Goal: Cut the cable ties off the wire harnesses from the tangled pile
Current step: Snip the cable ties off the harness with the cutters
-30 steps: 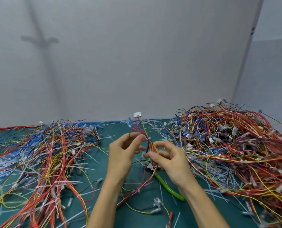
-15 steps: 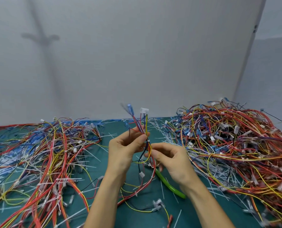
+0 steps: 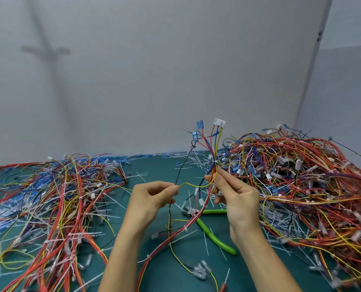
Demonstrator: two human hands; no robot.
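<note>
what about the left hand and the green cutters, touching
Apart. Head view: left hand pinches a yellow wire, bare mat showing between it and the green cutters.

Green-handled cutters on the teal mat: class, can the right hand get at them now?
Probably not yet: the right hand pinches the multicoloured wire harness, and its red wires drape across the green-handled cutters just below.

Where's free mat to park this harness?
Barest: the mat strip beyond the left hand, between the left pile and right pile, only loose cut ties. Near edge is crowded: green-handled cutters, loose terminals. Both piles are solid tangle.
</note>
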